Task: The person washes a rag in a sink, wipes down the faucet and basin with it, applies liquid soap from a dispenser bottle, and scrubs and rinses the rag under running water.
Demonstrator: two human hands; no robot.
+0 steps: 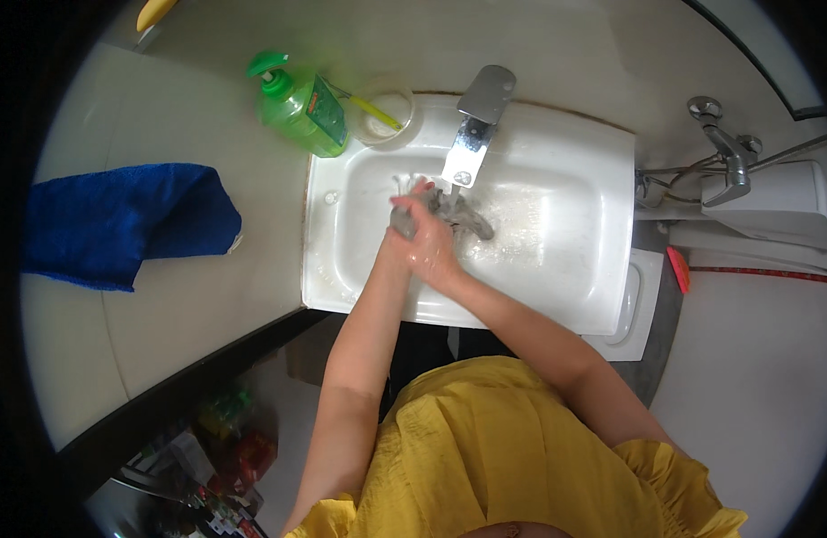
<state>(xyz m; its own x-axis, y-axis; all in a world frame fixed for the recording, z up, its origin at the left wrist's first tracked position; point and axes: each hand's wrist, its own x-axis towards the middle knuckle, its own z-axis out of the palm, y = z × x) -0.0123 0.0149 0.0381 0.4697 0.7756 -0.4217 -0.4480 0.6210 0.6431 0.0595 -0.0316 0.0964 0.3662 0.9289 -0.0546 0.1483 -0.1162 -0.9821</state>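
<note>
A wet grey cloth (pixel 473 222) is bunched between my two hands over the white washbasin (pixel 568 161). My right hand (pixel 432 250) lies across it with the thumb and fingers closed around the fabric. My left hand (pixel 398 245) grips the cloth from the left side and is partly covered by the cloth and my right hand. One end of the fabric hangs to the right, below the spout of the chrome faucet (pixel 474 144). Water runs from that spout onto the cloth, and splashes show around the fingers.
On the basin's back left corner are a green pump soap bottle (pixel 296 114) and a clear cup (pixel 373 128) with a yellow-green handled utensil. A blue towel (pixel 131 222) hangs at left. A chrome mixer tap (pixel 730 158) projects from the right wall.
</note>
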